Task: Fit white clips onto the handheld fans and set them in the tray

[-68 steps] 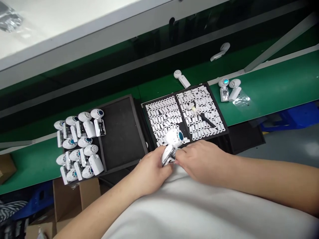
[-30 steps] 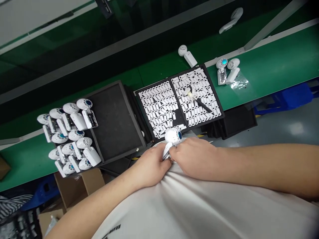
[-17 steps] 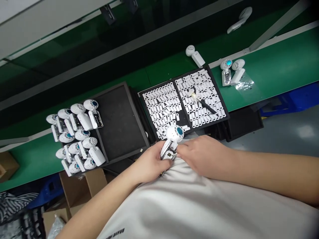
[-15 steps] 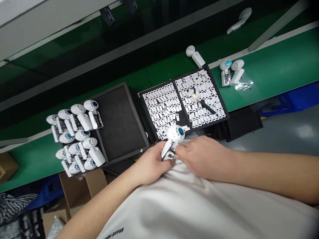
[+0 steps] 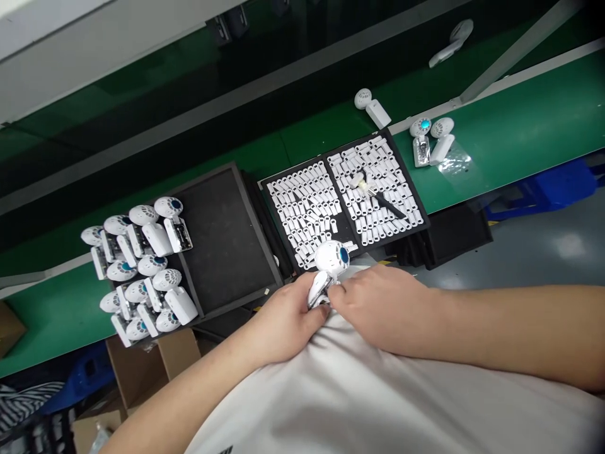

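Observation:
Close against my shirt front, a white device [image 5: 332,257] with a rounded, vented head and a blue centre is held in both hands. Its narrow body is open, showing dark and shiny inner parts. My left hand [image 5: 290,318] is closed around the body from the left, thumb across its lower end. From the right, my right hand [image 5: 378,309] is closed with its fingertips pressed at the body's lower edge; whether a small part is pinched there is hidden. Just beyond the device lies a black tray [image 5: 347,224] of small white pieces in rows.
A hammer [image 5: 380,198] with a black handle lies across the white pieces. Several similar devices [image 5: 172,236] fill the left part of another black tray [image 5: 231,252]. More devices [image 5: 422,148] rest on the green bench [image 5: 510,132], beside a clear plastic bag [image 5: 454,161]. Cardboard boxes [image 5: 177,356] stand below.
The device's body has turned slightly in my hands, and the pale ring-like detail at its lower end is now mostly covered by my fingers. The bench view has shifted a little.

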A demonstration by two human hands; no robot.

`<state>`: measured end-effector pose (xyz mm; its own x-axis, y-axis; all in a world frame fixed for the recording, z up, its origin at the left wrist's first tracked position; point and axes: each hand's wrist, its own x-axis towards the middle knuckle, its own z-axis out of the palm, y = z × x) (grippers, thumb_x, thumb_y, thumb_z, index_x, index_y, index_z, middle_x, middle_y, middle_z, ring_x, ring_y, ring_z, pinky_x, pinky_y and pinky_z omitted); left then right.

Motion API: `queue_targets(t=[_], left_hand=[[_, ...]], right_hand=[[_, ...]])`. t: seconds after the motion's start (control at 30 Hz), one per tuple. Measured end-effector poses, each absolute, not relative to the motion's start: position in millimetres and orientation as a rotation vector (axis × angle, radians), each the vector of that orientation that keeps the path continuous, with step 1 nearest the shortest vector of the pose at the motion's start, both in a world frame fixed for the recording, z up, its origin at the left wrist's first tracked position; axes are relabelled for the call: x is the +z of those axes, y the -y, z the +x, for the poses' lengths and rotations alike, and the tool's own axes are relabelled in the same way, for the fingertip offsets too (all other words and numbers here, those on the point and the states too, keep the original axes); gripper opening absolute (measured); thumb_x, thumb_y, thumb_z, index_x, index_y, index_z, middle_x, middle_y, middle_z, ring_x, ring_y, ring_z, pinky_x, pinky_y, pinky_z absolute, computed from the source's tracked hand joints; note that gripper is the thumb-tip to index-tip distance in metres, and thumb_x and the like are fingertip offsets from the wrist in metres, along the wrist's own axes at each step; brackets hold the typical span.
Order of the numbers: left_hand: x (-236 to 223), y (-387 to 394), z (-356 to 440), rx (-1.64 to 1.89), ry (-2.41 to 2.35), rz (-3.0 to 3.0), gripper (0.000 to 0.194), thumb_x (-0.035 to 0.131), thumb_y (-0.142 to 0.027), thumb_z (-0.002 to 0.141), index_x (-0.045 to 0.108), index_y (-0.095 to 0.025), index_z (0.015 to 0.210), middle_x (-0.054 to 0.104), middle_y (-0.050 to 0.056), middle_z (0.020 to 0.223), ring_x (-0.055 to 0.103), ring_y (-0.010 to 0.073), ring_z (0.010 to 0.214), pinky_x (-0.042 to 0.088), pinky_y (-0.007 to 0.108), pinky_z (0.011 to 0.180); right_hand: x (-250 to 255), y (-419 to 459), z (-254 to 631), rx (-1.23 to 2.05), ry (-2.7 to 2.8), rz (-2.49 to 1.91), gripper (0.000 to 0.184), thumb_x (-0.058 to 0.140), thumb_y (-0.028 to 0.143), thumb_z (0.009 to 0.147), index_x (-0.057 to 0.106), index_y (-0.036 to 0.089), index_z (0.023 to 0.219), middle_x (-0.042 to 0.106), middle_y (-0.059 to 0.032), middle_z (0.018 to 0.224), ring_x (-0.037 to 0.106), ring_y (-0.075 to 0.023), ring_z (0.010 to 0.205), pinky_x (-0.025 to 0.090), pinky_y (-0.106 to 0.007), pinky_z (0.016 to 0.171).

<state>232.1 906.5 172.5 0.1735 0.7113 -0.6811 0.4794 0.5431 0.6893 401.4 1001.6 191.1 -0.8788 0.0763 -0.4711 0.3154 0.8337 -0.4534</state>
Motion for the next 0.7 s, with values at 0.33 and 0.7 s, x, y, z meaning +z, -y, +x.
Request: queue_targets(t=[0.33,0.7], left_hand=[[172.4,-909.4,229.5,0.253,-1.442,1.028,0.023,0.056,-0.021,0.087,0.06,-0.02,0.11,0.069,0.002,0.104,0.063,0.0209,0.096,0.046,0.031,0.084],[178.1,-908.1,227.6,0.231,-1.479,1.088,0.012,0.055,-0.023,0.088,0.057,-0.021,0.099,0.067,0.0,0.095,0.061,0.0191,0.086,0.043,0.03,0.076]], right_hand=[[189.1,-1006.9,398.6,-0.788,-2.543,0.265,0.016,0.052,0.008,0.085,0.064,0.016,0.093,0.072,-0.008,0.076,0.07,-0.0232,0.066,0.04,-0.031,0.054],[195.0,-1009.0,395.4,-0.77,-2.476,0.276,0.016,0.051,0.011,0.088,0.064,0.016,0.095,0.073,-0.0099,0.082,0.069,-0.0231,0.07,0.043,-0.03,0.056]])
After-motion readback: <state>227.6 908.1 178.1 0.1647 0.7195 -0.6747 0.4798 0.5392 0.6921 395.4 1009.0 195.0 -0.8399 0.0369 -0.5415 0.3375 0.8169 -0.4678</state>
